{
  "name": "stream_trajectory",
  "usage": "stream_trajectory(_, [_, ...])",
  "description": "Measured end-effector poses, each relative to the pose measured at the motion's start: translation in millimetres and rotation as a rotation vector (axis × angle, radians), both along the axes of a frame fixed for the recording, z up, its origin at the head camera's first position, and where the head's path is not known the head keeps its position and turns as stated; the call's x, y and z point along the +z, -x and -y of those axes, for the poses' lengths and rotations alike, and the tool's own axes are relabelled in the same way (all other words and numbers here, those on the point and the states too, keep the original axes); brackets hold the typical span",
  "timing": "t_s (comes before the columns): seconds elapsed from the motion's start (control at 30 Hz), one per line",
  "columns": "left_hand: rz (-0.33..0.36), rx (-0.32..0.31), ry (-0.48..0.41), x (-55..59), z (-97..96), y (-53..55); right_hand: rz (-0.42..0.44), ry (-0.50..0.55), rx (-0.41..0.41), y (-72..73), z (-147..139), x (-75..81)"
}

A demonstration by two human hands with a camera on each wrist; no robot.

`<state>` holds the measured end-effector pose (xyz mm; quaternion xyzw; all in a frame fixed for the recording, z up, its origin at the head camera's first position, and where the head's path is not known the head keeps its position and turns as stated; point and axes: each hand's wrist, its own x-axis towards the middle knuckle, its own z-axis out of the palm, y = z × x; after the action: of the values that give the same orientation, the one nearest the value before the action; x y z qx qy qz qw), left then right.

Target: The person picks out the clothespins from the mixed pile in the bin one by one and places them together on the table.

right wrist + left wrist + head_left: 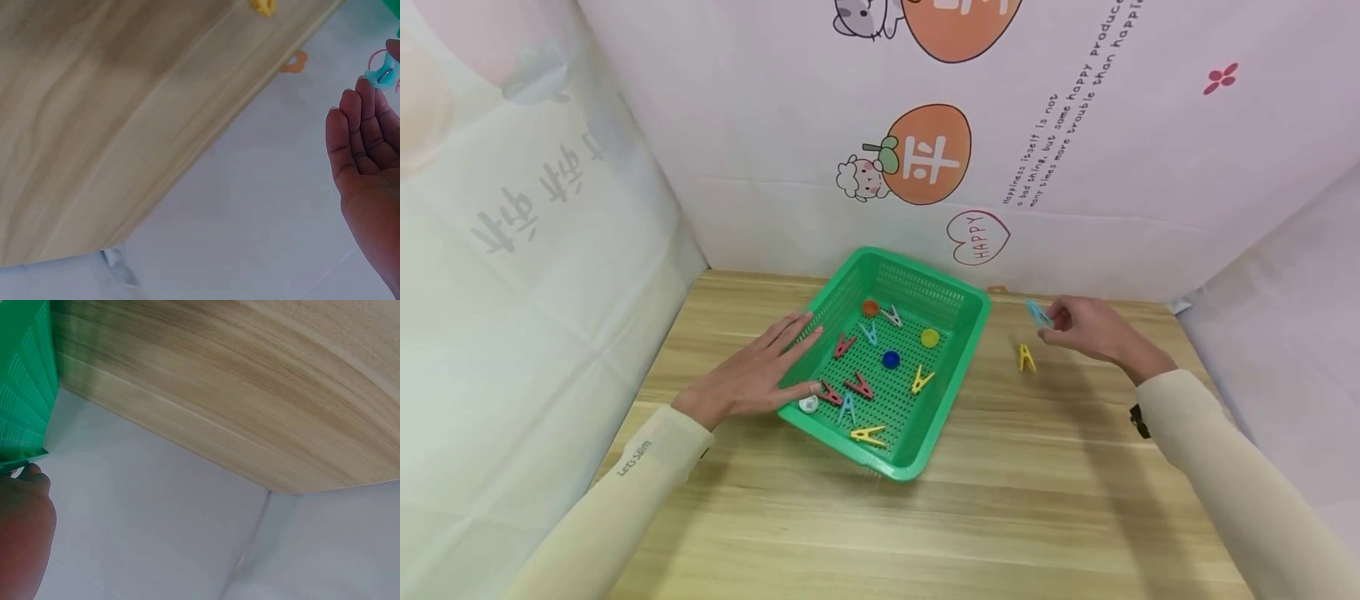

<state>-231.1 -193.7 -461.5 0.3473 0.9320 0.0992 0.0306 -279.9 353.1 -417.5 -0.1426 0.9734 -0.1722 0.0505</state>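
My right hand point(1086, 327) pinches a light blue clothespin point(1039, 315) between thumb and fingertips, to the right of the green basket point(951, 392). In the right wrist view the blue clothespin point(382, 75) shows at the fingertips. On the table just below it lies a yellow clothespin point(1026, 358). With fingers spread, my left hand point(760, 375) rests on the basket's left rim. Inside the basket lie several clothespins, among them a red one point(860, 385), a blue one point(868, 333) and a yellow one point(921, 380).
Bottle caps also lie in the basket: orange point(870, 308), yellow point(930, 337), dark blue point(891, 360) and white point(808, 404). The wooden table point(1000, 500) meets a printed white cloth point(775, 125) at the back, and cloth hangs on both sides.
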Motion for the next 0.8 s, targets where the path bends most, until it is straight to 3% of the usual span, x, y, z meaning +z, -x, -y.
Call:
stream_trajectory(0.43, [-0.001,0.002,-0.005,-0.3,-1.0,0.0,-0.003,0.038,-0.085,-14.2,-29.0,-37.8])
stream_trajectory(0.8, [-0.005,-0.005,-0.009,-0.2,-0.6,0.0,0.088,0.049,-0.162,-24.3,-40.1,-67.4])
